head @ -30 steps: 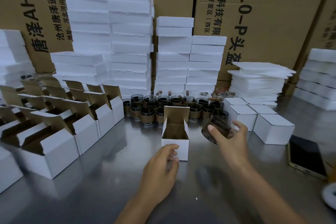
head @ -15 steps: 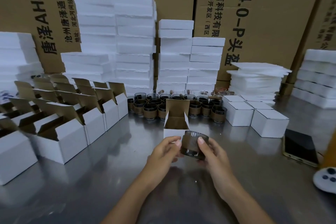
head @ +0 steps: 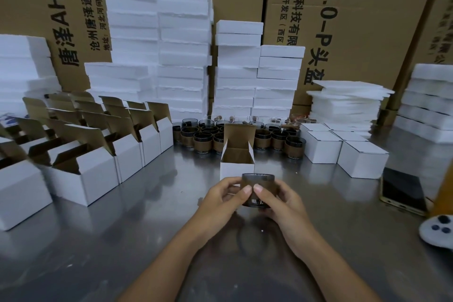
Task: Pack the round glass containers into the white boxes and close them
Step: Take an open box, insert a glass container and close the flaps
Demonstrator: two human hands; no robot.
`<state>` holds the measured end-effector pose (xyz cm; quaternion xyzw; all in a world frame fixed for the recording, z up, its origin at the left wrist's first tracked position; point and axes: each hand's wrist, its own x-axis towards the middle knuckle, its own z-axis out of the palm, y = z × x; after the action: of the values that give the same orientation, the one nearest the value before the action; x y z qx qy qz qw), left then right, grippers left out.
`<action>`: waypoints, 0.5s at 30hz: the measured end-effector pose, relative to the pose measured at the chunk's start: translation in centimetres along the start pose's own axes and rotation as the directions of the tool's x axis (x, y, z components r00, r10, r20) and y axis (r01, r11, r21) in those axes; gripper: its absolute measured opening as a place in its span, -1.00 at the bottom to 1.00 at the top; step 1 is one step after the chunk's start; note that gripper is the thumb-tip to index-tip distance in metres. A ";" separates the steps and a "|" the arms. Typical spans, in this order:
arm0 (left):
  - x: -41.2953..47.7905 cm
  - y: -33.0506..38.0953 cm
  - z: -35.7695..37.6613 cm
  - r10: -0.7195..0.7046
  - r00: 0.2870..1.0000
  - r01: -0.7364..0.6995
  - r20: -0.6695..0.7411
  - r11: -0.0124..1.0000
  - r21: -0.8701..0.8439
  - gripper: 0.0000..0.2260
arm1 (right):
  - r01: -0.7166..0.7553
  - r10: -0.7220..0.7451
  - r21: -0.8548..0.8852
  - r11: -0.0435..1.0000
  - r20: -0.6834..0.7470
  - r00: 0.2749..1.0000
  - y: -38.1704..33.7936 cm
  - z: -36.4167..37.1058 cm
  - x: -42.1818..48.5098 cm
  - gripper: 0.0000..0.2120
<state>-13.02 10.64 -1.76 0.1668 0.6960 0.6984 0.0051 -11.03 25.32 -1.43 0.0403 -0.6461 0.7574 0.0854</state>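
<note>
Open white box [head: 237,167] stood lid flap up, brown inside showing; contents could not be told. Glass container [head: 259,179] sat upright just in front of it, above the steel table [head: 122,240], mouth up, axis vertical. Dark smoky glass, brown band round wall. Left hand [head: 220,200] and right hand [head: 284,203] both gripped its sides, thumbs on front.

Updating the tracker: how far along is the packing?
Done: several closed boxes at right. In hand: left hand and right hand hold one glass container before the open box, not yet inside. Remaining: the container cluster behind it and rows of open boxes at left.
</note>
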 end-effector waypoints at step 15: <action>-0.3 0.9 0.2 0.021 0.999 -0.024 -0.046 0.997 -0.078 -0.85 | -0.186 0.156 0.253 0.949 0.134 0.979 -0.3 -0.5 0.6 -0.66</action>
<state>-12.51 10.77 -0.90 0.1584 0.6661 0.7287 -0.0120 -11.55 25.94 -1.15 0.0377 -0.5441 0.8378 -0.0234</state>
